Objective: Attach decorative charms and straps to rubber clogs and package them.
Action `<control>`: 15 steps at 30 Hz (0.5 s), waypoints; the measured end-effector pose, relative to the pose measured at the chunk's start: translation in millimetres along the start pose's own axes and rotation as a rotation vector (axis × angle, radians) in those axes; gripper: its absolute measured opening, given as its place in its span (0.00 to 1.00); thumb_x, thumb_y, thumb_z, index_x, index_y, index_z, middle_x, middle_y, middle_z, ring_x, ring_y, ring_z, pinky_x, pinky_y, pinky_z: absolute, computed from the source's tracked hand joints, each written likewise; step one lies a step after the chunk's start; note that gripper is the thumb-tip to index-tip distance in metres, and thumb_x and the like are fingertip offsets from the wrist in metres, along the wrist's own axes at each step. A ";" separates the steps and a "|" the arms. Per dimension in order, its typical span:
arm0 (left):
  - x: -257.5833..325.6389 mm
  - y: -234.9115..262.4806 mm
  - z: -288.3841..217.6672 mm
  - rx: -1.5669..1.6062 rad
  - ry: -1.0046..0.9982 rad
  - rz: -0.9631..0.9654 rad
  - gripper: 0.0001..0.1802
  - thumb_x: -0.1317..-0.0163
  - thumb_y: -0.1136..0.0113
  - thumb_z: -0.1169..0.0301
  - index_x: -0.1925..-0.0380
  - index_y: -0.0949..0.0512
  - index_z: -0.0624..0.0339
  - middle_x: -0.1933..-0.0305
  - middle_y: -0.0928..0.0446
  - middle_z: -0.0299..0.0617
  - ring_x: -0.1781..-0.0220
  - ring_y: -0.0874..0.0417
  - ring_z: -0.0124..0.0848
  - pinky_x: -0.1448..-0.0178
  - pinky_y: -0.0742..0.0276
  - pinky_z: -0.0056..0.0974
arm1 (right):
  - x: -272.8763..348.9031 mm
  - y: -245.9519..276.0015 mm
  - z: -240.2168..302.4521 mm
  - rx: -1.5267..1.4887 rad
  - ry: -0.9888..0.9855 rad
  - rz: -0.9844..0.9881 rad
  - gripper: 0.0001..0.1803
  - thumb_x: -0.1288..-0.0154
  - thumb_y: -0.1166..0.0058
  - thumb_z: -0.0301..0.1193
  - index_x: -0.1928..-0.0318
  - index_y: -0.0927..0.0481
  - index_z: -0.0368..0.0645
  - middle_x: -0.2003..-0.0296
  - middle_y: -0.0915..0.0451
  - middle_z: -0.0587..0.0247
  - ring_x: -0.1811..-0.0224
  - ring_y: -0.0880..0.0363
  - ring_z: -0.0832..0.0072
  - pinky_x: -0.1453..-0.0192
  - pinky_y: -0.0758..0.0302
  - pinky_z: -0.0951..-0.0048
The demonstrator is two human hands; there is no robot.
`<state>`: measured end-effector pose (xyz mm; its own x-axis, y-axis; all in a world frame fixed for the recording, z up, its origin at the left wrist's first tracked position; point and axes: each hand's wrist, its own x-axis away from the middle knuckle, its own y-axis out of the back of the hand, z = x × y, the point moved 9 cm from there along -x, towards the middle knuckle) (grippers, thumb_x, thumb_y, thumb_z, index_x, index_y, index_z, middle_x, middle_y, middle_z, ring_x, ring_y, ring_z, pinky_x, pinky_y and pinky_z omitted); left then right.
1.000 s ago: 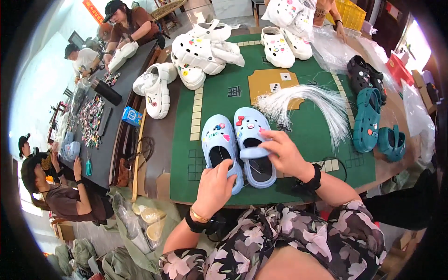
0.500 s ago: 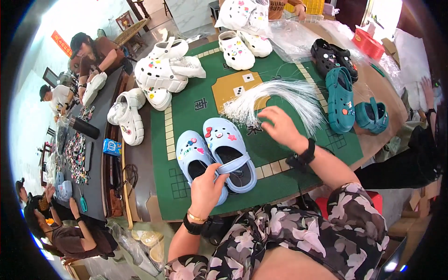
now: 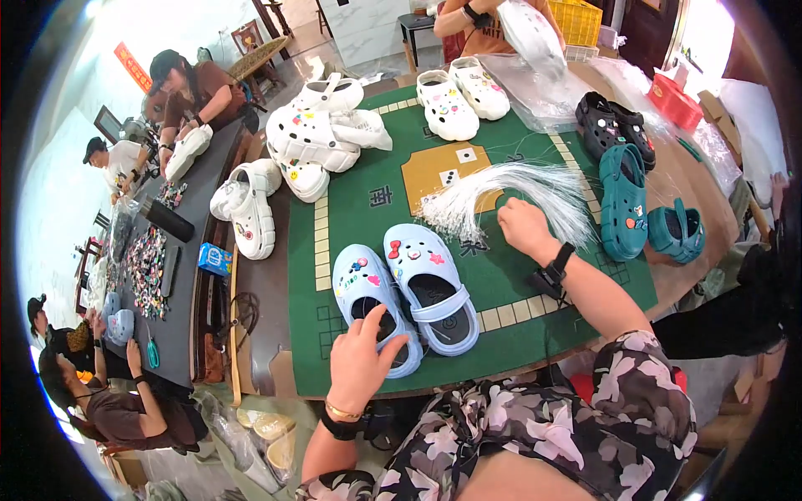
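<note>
A pair of light blue clogs with colourful charms lies side by side, toes away from me, on the green table mat (image 3: 535, 351). At the heel of the left blue clog (image 3: 355, 271) is my left hand (image 3: 361, 363), open, thumb and fingers apart. The right blue clog (image 3: 443, 313) has its strap across the heel opening. My right hand (image 3: 528, 230) is closed beside a bundle of thin white plastic strands (image 3: 535, 185). Its fingertips are drawn together; whether they pinch a strand is too small to tell.
White clogs (image 3: 313, 138) are heaped at the left, with another white pair (image 3: 447, 108) at the back. Teal clogs (image 3: 624, 204) and black clogs (image 3: 600, 117) stand right. Across the back, a person (image 3: 493, 33) holds a bagged white pair. Others work at the dark side table (image 3: 188, 292).
My left hand has let go of the blue clog and spread its fingers. My right hand has closed near the strands. The person at the back has lifted the bagged white clogs.
</note>
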<state>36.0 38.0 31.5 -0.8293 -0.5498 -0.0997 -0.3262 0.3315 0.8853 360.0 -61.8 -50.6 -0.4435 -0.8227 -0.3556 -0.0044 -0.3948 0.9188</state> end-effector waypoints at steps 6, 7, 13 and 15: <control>2.2 24.4 12.8 0.026 -0.115 -0.242 0.21 0.44 0.32 0.65 0.52 0.21 0.63 0.47 0.25 0.54 0.47 0.24 0.51 0.44 0.28 0.48 | 16.3 45.8 -17.3 -0.017 -0.161 -0.078 0.06 0.40 0.48 0.29 0.71 0.21 0.42 0.71 0.20 0.55 0.67 0.19 0.55 0.62 0.23 0.55; 1.1 26.9 13.1 -0.002 -0.126 -0.275 0.21 0.44 0.32 0.65 0.52 0.20 0.62 0.46 0.26 0.54 0.47 0.24 0.51 0.43 0.28 0.48 | 19.3 62.3 -18.2 -0.099 -0.170 -0.209 0.05 0.40 0.47 0.28 0.71 0.21 0.41 0.71 0.20 0.55 0.67 0.19 0.56 0.63 0.24 0.56; 2.4 31.6 8.7 0.213 -0.181 -0.331 0.15 0.42 0.38 0.78 0.53 0.21 0.63 0.52 0.21 0.48 0.50 0.20 0.46 0.47 0.24 0.44 | 37.7 97.3 16.5 -0.393 -0.195 -0.215 0.01 0.46 0.41 0.24 0.71 0.19 0.42 0.73 0.20 0.61 0.70 0.23 0.60 0.64 0.27 0.62; 0.6 23.8 11.0 0.389 -0.145 -0.224 0.16 0.41 0.40 0.79 0.52 0.22 0.63 0.53 0.21 0.48 0.54 0.18 0.44 0.50 0.22 0.42 | 45.4 122.8 56.9 -0.320 -0.051 -0.244 0.02 0.47 0.40 0.22 0.72 0.20 0.42 0.74 0.20 0.62 0.71 0.25 0.62 0.63 0.28 0.63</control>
<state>22.7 54.0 47.5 -0.7648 -0.5372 -0.3557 -0.6273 0.4947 0.6014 288.2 -124.4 55.9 -0.5079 -0.6708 -0.5403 0.1608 -0.6901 0.7056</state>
